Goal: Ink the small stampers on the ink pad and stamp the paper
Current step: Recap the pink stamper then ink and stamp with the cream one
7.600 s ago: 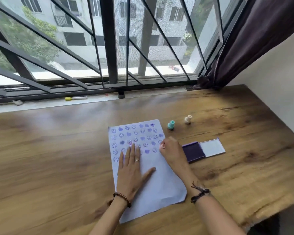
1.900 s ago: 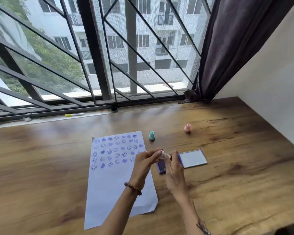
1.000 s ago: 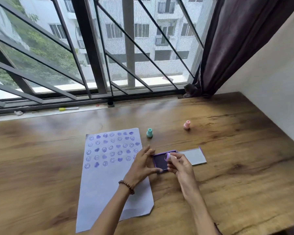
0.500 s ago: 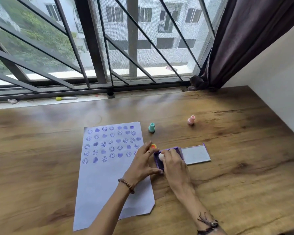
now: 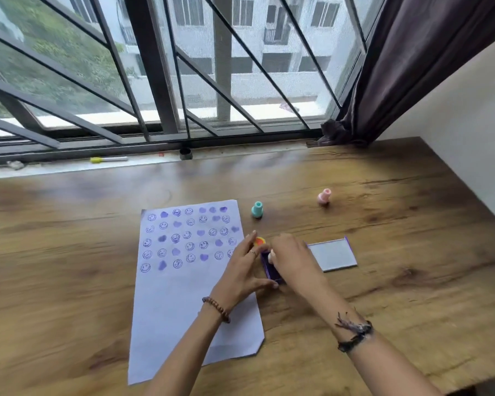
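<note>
A white paper (image 5: 183,295) lies on the wooden table, its upper half covered with purple smiley and heart prints. The purple ink pad (image 5: 272,270) sits right of the paper, its open lid (image 5: 333,254) lying flat beside it. My right hand (image 5: 292,261) presses a small pale stamper (image 5: 271,256) onto the pad; most of the stamper is hidden by my fingers. My left hand (image 5: 243,267) rests against the pad's left edge, fingers touching it. A teal stamper (image 5: 257,209) and a pink stamper (image 5: 324,196) stand farther back. A small orange cap (image 5: 260,240) lies by my left fingertips.
The wooden table (image 5: 397,281) ends at a window sill with metal bars behind. A yellow-capped marker (image 5: 107,159) lies on the sill. A dark curtain (image 5: 397,67) hangs at the back right, next to a white wall on the right.
My right hand has gone down from above the pad and now presses the stamper into the ink. My left hand stays at the pad's left edge.
</note>
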Tool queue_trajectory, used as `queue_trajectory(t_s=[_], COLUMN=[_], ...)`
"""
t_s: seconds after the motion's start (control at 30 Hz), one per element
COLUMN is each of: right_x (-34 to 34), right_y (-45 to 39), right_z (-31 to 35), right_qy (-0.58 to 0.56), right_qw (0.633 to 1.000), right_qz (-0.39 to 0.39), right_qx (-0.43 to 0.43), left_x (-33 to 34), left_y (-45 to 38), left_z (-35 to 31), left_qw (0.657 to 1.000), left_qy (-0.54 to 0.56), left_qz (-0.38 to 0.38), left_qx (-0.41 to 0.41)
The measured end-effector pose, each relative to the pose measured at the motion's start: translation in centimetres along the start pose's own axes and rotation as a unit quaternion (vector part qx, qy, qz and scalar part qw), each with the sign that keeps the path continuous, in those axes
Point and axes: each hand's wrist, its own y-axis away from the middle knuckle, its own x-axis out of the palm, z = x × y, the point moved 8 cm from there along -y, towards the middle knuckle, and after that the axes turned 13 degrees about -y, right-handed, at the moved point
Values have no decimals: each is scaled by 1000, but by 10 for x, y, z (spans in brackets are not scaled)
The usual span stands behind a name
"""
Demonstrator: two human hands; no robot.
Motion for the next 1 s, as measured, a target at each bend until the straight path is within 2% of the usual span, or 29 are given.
queue_trajectory(t_s=[0.1,0.23,0.37,0.5,0.6,0.7,0.77,0.83,0.93,1.0], right_x=[-6,-11,11,54,82,104,113,117,114,111], right_y=[-6,7,28,41,49,55,56,57,56,53], right_z=[-16,-24,-9,33,70,103,118,129,150,164], right_qy=[-98,-255,-442,-592,-623,-611,-588,-536,-396,-322], right_qw=[992,961,883,791,766,776,794,829,906,935], right_qz=[35,-47,-104,-73,-43,-32,-47,-79,-116,-138], right_qx=[79,94,117,135,151,151,146,140,91,54], left_x=[-20,-71,-116,-153,-160,-153,-148,-146,-145,-144], left_y=[4,25,61,97,111,115,116,117,119,120], left_z=[8,38,82,119,140,149,153,156,158,159], left_qw=[999,994,989,988,988,980,977,975,973,973], left_qy=[30,-14,-73,-98,-129,-174,-196,-209,-225,-229], left_qz=[-33,-100,-102,-94,-22,52,62,54,26,20], left_qx=[-30,-44,-72,-76,-87,-76,-63,-54,-39,-33])
